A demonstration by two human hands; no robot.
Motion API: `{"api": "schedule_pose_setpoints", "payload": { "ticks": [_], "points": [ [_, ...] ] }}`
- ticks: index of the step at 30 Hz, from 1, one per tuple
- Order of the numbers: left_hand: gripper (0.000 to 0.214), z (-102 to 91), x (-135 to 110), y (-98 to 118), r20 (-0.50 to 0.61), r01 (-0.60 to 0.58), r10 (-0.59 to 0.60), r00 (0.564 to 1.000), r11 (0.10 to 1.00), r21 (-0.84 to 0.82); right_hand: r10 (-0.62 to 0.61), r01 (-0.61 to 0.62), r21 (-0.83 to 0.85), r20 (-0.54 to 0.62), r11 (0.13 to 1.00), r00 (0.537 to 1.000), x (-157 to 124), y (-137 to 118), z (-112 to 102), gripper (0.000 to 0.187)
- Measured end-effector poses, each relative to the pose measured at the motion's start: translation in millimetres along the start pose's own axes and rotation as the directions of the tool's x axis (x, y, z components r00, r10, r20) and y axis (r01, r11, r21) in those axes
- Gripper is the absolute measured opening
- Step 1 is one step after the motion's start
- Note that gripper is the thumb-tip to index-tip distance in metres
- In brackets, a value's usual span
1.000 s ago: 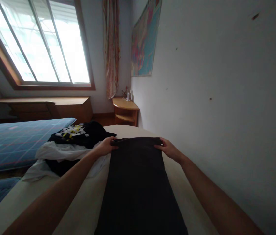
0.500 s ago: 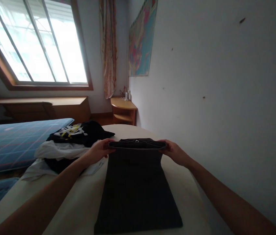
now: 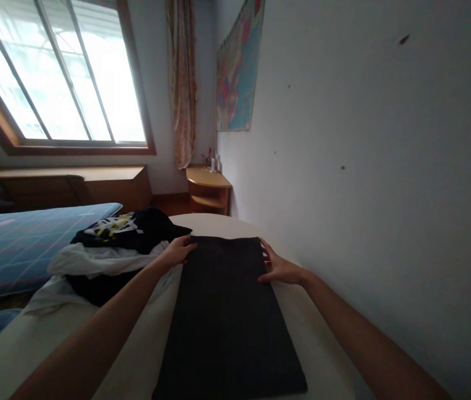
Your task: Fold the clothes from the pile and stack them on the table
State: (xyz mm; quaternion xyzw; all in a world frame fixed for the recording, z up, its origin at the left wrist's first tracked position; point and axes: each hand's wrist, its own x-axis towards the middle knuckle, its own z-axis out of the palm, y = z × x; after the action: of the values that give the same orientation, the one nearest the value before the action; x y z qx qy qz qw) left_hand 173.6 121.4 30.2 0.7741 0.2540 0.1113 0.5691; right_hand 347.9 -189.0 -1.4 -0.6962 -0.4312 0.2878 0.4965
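A dark grey folded garment (image 3: 229, 316) lies flat on a pale, cloth-covered surface (image 3: 130, 344), its long side running away from me. At its far left corner my left hand (image 3: 179, 251) is closed, thumb on top and fingers at the far edge. My right hand (image 3: 279, 266) is at the far right corner with thumb and forefinger spread apart along the side edge. Its other fingertips are partly hidden at the cloth's edge. What kind of garment it is cannot be made out.
Left of the garment sits a heap of black and white clothes (image 3: 110, 260). Beyond it is a blue checked mattress (image 3: 22, 244). A white wall (image 3: 343, 222) borders the right side. A corner shelf (image 3: 208, 178) and a window stand at the back.
The garment's far end, held up with its inner layers and a small label showing, now lies flat. My right hand has shifted left and its fingers have spread.
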Motion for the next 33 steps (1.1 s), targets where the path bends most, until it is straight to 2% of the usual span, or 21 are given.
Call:
{"api": "schedule_pose_setpoints", "payload": {
  "ticks": [4,8,11,15,19,21,25,27,29,33],
  "points": [
    [0.038,1.4,6,-7,0.007,0.018,-0.018,1.000,1.000,-0.008,-0.028,0.034,-0.146,0.041,0.989,0.999,-10,-1,-4,0.137],
    [0.037,0.7,6,-7,0.019,0.030,-0.030,0.999,0.999,-0.020,-0.027,0.035,-0.110,0.070,0.993,0.997,-14,2,-10,0.138],
    [0.035,-1.0,2,-3,0.038,0.024,-0.022,0.999,0.999,-0.044,0.034,-0.030,-0.071,0.054,0.997,0.998,-11,10,-13,0.140],
    [0.033,-1.7,-4,5,0.068,0.011,-0.005,0.998,0.996,-0.087,0.145,-0.138,0.084,-0.094,0.987,0.985,13,25,-8,0.138],
    [0.032,-1.0,-9,12,0.075,0.011,-0.002,0.997,0.993,-0.114,0.226,-0.174,0.203,-0.276,0.964,0.934,43,26,1,0.120],
    [0.034,-1.9,-12,14,0.076,0.007,0.003,0.997,0.993,-0.122,0.203,-0.150,0.206,-0.270,0.967,0.941,50,19,2,0.098],
    [0.040,-8.2,-20,17,0.066,-0.042,0.054,0.996,0.985,-0.168,0.080,-0.057,0.181,-0.121,0.982,0.989,44,-9,-8,0.054],
    [0.043,-13.3,-29,17,0.057,-0.086,0.098,0.994,0.978,-0.191,0.046,-0.031,0.152,-0.095,0.988,0.994,33,-25,-13,0.046],
    [0.044,-19.4,-43,16,0.070,-0.138,0.154,0.986,0.972,-0.192,0.031,-0.018,0.108,-0.121,0.994,0.992,18,-41,-15,0.043],
    [0.038,-33.5,-87,12,0.169,-0.283,0.296,0.940,0.954,-0.095,-0.025,0.021,-0.034,-0.138,0.999,0.990,-29,-74,-5,0.034]
  ]
}}
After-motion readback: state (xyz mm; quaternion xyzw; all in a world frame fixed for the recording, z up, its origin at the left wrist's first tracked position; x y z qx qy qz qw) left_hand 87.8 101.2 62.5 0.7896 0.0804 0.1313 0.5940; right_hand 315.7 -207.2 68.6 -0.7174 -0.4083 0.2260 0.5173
